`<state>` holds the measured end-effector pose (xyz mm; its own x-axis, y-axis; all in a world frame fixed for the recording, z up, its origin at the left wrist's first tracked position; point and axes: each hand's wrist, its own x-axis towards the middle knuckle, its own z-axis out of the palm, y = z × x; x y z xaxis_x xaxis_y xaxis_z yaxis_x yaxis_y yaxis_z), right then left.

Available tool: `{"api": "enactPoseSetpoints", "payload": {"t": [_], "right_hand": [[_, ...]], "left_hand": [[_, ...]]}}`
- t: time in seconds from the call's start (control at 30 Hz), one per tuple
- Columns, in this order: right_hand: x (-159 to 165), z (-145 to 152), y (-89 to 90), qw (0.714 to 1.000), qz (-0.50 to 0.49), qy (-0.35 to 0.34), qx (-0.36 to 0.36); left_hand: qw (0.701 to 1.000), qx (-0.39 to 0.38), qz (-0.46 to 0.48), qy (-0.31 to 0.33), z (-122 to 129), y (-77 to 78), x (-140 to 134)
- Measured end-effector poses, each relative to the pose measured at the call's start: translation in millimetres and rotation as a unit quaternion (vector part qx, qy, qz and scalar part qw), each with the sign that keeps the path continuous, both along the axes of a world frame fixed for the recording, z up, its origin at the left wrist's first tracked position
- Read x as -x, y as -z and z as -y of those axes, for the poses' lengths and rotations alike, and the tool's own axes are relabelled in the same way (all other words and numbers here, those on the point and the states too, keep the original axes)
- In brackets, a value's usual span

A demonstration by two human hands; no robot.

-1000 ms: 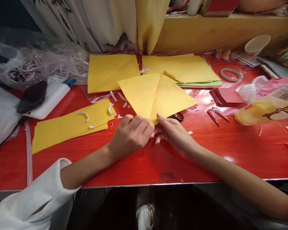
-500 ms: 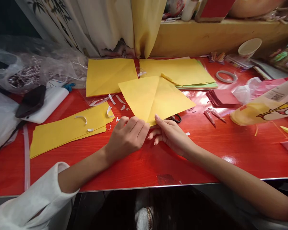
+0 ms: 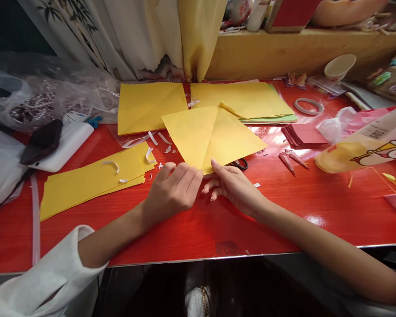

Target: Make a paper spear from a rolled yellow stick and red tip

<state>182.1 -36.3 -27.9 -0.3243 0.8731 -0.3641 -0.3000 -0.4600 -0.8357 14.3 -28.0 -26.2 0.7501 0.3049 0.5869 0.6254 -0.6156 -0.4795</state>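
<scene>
A yellow sheet of paper (image 3: 211,136) with a crease down its middle is held up over the red table, its near corner between my hands. My left hand (image 3: 174,187) has its fingers curled closed on the left side of that corner. On the right side, my right hand (image 3: 236,187) pinches the near edge with the thumb on top, its other fingers bent below. Black scissor handles (image 3: 240,164) show partly from under the sheet. Yellow paper strips (image 3: 95,182) lie stacked to the left, with white paper scraps (image 3: 148,155) on and around them.
Behind lie a yellow sheet stack (image 3: 148,108) and another stack (image 3: 247,99) with green sheets beneath. At right are a red paper stack (image 3: 305,134), a tape roll (image 3: 309,106) and a tilted drink cup (image 3: 359,145). A white power bank (image 3: 62,145) and plastic bags (image 3: 69,88) sit at left.
My hands and the yellow sheet hold nearly the same pose. The whole view has shifted very slightly; nothing was taken hold of or let go.
</scene>
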Motion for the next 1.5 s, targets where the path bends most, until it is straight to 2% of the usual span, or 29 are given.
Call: {"api": "enactPoseSetpoints", "payload": {"t": [0.5, 0.93, 1.5], "right_hand": [[-1.2, 0.2, -1.0, 1.000, -0.011, -0.013, -0.002], [-0.6, 1.0, -1.3, 1.000, -0.007, -0.006, -0.005], [-0.4, 2.0, -1.5, 1.000, 0.006, -0.020, -0.011]], "left_hand": [[1.000, -0.018, -0.005, 0.025, -0.9, 0.9, 1.1], [1.000, 0.007, -0.001, -0.004, -3.8, 2.1, 1.9], [1.000, 0.018, 0.017, 0.002, -3.4, 2.4, 1.2]]}}
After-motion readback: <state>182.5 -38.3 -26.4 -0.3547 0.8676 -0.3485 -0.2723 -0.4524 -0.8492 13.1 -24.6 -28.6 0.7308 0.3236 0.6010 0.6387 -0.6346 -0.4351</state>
